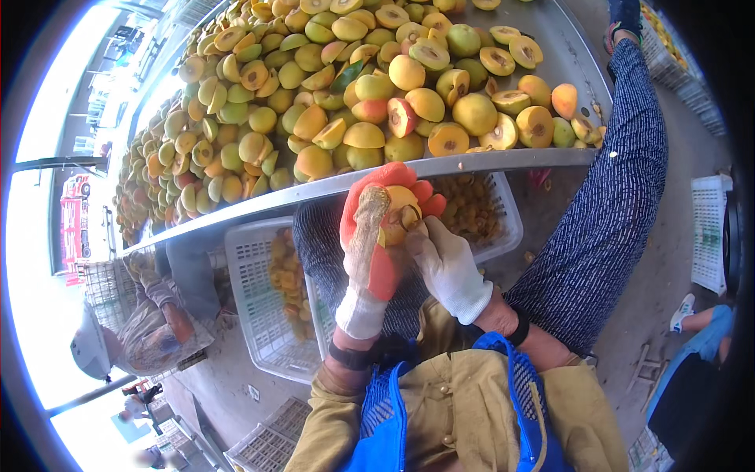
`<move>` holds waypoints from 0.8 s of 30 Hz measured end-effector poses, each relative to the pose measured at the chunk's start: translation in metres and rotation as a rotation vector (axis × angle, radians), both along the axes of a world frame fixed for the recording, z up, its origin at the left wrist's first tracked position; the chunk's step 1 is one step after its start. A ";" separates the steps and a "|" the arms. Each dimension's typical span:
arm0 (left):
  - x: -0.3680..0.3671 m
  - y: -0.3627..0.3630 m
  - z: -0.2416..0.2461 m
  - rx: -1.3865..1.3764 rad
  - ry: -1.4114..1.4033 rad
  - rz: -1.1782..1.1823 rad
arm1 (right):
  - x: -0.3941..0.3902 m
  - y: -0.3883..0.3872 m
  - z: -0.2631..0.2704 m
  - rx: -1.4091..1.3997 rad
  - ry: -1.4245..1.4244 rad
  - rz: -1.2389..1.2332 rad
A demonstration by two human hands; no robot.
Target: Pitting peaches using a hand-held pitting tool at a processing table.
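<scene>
My left hand (367,248), in a white knit glove with coral rubber coating, cups a yellow peach (402,196) just in front of the table edge. The cut side of the fruit faces my right hand (451,268), which wears a white glove soiled at the fingertips. Between those fingertips is a small curved metal loop tool (409,217), pressed against the middle of the flesh; its handle is hidden in the grip. Beyond my hands, a metal-rimmed table (519,158) carries a heap of yellow-green peaches (312,124), many of them halved with brown centres showing.
Below the rim stand a white plastic crate (250,283) holding yellow fruit pieces and another crate (512,227) with brownish scraps. My patterned trouser leg (596,236) extends to the right. At left a person in a white cap (91,348) sits working; another person (687,366) is at right.
</scene>
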State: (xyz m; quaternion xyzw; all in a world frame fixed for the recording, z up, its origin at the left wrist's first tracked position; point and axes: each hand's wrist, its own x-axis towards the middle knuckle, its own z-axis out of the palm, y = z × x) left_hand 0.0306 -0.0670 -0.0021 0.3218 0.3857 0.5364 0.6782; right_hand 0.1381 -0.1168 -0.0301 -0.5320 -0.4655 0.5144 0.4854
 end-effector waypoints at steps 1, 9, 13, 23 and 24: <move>0.000 -0.001 0.000 -0.017 -0.110 -0.012 | -0.001 -0.001 -0.001 -0.007 0.004 0.002; 0.005 -0.005 -0.015 0.119 0.002 -0.025 | -0.005 -0.002 -0.009 0.042 -0.041 -0.035; 0.009 -0.006 -0.019 0.054 -0.028 0.036 | -0.009 -0.003 -0.019 0.074 -0.089 -0.039; -0.003 0.004 -0.014 -0.011 0.013 -0.158 | -0.007 -0.009 -0.029 0.031 -0.014 -0.029; -0.009 0.007 -0.007 -0.066 0.005 -0.214 | -0.009 -0.011 -0.030 0.053 -0.052 -0.027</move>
